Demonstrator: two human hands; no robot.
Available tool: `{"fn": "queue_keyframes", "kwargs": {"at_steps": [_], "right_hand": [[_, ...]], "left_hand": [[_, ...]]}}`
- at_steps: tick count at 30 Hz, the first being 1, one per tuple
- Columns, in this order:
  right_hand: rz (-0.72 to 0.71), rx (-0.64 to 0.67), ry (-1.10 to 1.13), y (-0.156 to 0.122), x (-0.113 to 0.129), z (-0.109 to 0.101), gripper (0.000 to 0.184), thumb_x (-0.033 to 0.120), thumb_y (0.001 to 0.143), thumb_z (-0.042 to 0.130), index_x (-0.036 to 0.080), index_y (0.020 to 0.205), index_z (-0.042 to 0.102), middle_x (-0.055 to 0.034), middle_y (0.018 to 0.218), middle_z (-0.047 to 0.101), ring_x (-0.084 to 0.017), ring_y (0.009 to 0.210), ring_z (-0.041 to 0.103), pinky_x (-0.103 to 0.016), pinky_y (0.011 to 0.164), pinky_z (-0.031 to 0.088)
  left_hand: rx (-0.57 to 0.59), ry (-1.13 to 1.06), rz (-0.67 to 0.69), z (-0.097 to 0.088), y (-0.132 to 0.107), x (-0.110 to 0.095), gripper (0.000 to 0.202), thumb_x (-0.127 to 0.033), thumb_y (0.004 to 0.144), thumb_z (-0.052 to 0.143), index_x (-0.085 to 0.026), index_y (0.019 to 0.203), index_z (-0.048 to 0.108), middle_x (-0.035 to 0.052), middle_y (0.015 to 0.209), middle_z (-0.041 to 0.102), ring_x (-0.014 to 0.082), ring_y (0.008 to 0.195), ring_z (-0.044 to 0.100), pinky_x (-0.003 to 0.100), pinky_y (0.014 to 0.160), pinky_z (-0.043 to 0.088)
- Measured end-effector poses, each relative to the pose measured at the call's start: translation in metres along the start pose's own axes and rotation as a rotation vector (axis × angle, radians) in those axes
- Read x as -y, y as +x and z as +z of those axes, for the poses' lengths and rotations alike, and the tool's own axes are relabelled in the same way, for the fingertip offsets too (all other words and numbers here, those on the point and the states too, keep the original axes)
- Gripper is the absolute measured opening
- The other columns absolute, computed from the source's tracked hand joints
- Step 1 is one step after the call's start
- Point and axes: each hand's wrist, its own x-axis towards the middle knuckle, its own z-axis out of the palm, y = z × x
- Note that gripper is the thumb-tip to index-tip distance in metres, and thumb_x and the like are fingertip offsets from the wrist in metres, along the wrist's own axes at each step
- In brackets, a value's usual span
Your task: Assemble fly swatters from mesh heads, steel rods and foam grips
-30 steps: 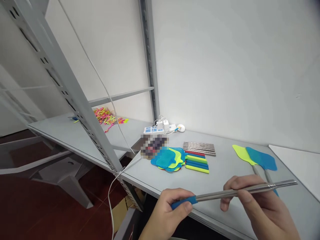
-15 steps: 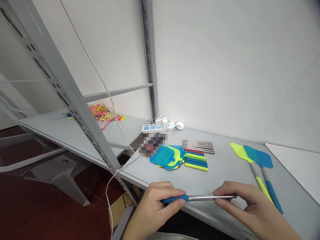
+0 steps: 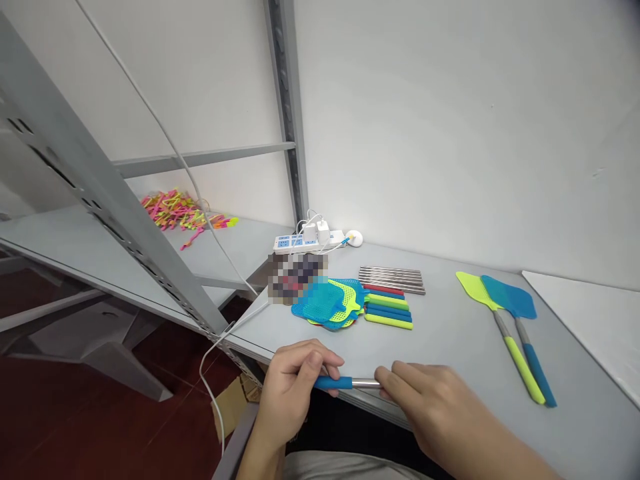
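My left hand (image 3: pixel 293 383) is wrapped round a blue handle (image 3: pixel 335 383) above the table's front edge. A metal rod (image 3: pixel 365 383) sticks out of the handle's right end, and my right hand (image 3: pixel 425 393) grips it and hides its far part. Beyond my hands lie several loose fly swatter heads (image 3: pixel 325 303) in blue and yellow-green, partly stacked. Beside them is a row of coloured handles (image 3: pixel 389 309). Just behind those, several metal rods (image 3: pixel 391 278) lie side by side. On the right rest a yellow-green fly swatter (image 3: pixel 520 367) and a blue fly swatter (image 3: pixel 537 373), their heads overlapping.
A power strip (image 3: pixel 285 244) with white plugs stands at the back, next to a pixelated patch. Its white cable (image 3: pixel 213 350) hangs over the table's left edge. A grey metal rack post (image 3: pixel 150 247) rises at left. White sheet material (image 3: pixel 585 320) lies at right.
My right hand has slid left along the rod, closer to the handle, and turned so its back faces up. My left fingers have re-wrapped round the handle. The camera view has shifted slightly.
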Motion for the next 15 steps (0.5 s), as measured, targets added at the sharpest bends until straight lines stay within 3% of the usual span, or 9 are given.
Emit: {"fn": "queue_keyframes", "kwargs": {"at_steps": [9,15], "right_hand": [[-0.049,0.104,-0.042,0.038,-0.003,-0.005,0.021,0.002,0.09,0.045,0.02,0.095,0.055,0.0009,0.077,0.057,-0.015,0.058,0.045,-0.031,0.056,0.026],[-0.141,0.171,-0.025,0.058,-0.01,-0.004,0.02,0.006,0.095,0.041,0.019,0.097,0.056,0.0007,0.078,0.059,-0.014,0.059,0.046,-0.031,0.055,0.025]], "left_hand": [[-0.107,-0.022,-0.019,-0.006,0.003,-0.001,0.046,-0.05,0.094,0.051,-0.012,0.085,0.075,0.0053,0.072,0.064,0.0136,0.053,0.061,0.025,0.046,0.053],[-0.248,0.002,-0.018,-0.009,0.003,-0.011,0.038,-0.047,0.091,0.057,-0.016,0.083,0.076,0.0044,0.072,0.064,0.0148,0.061,0.064,0.02,0.044,0.051]]}}
